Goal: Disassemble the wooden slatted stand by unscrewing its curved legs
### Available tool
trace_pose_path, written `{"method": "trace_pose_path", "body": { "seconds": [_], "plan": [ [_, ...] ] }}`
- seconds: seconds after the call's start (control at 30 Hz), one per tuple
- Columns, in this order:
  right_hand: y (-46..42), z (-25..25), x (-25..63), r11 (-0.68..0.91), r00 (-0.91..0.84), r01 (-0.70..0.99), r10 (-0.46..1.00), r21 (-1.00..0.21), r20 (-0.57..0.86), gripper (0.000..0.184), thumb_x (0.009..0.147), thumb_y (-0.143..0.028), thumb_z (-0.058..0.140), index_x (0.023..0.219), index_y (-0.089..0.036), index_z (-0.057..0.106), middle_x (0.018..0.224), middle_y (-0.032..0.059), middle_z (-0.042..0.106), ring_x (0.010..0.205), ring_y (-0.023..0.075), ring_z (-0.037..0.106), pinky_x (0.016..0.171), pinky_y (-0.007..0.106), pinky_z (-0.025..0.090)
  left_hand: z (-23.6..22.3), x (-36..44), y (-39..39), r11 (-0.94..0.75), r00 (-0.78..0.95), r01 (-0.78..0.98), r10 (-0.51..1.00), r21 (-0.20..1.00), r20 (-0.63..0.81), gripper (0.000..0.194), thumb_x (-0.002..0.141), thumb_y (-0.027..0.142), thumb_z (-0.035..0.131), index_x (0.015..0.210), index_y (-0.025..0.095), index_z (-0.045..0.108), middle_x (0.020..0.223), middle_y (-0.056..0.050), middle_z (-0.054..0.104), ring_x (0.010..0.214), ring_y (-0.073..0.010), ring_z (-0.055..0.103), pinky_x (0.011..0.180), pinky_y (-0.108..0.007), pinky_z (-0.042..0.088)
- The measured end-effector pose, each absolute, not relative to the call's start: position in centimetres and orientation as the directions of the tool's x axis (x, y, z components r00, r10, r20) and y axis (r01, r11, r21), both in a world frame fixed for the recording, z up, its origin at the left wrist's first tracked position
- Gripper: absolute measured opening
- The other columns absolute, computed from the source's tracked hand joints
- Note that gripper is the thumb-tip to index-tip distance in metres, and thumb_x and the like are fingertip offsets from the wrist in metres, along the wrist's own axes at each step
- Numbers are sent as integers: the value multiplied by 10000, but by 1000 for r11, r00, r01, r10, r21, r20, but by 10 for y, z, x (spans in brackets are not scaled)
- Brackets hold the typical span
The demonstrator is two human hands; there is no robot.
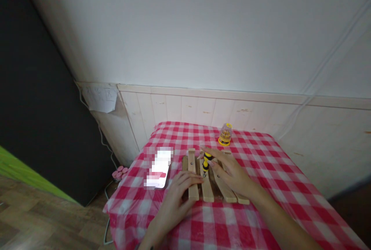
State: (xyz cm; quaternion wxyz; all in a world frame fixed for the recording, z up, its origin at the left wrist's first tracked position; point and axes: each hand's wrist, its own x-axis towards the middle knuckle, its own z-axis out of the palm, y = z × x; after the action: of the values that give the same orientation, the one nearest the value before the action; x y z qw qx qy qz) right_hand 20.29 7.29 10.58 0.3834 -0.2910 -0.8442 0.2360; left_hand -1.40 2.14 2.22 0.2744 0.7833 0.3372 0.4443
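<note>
A yellow-and-black screwdriver [206, 160] is gripped in my right hand [228, 167], its tip down at a screw in one of the wooden slats [208, 193]. Several pale slats lie side by side across darker wood, forming one slatted wooden piece. My left hand [181, 188] holds the left side of this piece, fingers over the leftmost slat [193, 191] and thumb at its near end. Another screw head [191, 163] shows on that slat. My right hand and forearm hide part of the slats on the right.
A red-and-white checked cloth [185, 130] covers the table. Left of the wood lies a phone [159, 169] with a lit, partly blurred screen. Near the back stands a clear, yellow-rimmed bit holder [225, 134]. A panelled wall [197, 107] borders the table's far edge.
</note>
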Motion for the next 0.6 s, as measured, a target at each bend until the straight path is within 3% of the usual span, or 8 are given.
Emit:
{"method": "trace_pose_path", "body": {
  "seconds": [0.1,0.27,0.4,0.5,0.6],
  "plan": [
    [74,104,203,711,-517,306,682,-632,517,312,1071,-377,429,1317,-305,608,1209,82,737,1086,219,691,955,402,533,21,-14,22,-627,378,283,769,726,516,501,849,-3,559,1253,284,633,1287,-26,701,1227,-230,594,1105,-416,441],
    [74,103,200,661,-470,188,710,-727,524,233,1019,-477,546,1108,-266,592,996,45,699,904,190,676,796,319,541,23,-14,20,-625,377,293,771,724,513,476,857,5,545,1232,283,640,1257,-28,709,1234,-236,595,1101,-421,446],
    [75,106,200,598,-432,175,761,-782,485,294,996,-540,562,950,-255,623,887,26,685,814,181,658,741,303,531,22,-14,20,-614,375,297,779,731,502,530,817,-8,551,1250,286,637,1276,-29,702,1233,-241,596,1101,-426,448],
    [74,108,203,581,-467,184,761,-793,449,345,1024,-541,501,1187,-276,650,1048,71,735,1025,225,690,907,375,539,21,-14,20,-610,376,303,783,732,497,549,809,-15,549,1256,292,636,1287,-27,699,1238,-241,593,1106,-428,443],
    [73,110,205,582,-500,216,755,-784,424,486,1050,-526,438,1502,-348,460,1270,86,705,1222,240,634,1056,447,486,21,-15,20,-614,375,298,780,731,502,527,824,-6,551,1251,291,635,1274,-26,703,1235,-238,594,1102,-424,447]
  ]
}}
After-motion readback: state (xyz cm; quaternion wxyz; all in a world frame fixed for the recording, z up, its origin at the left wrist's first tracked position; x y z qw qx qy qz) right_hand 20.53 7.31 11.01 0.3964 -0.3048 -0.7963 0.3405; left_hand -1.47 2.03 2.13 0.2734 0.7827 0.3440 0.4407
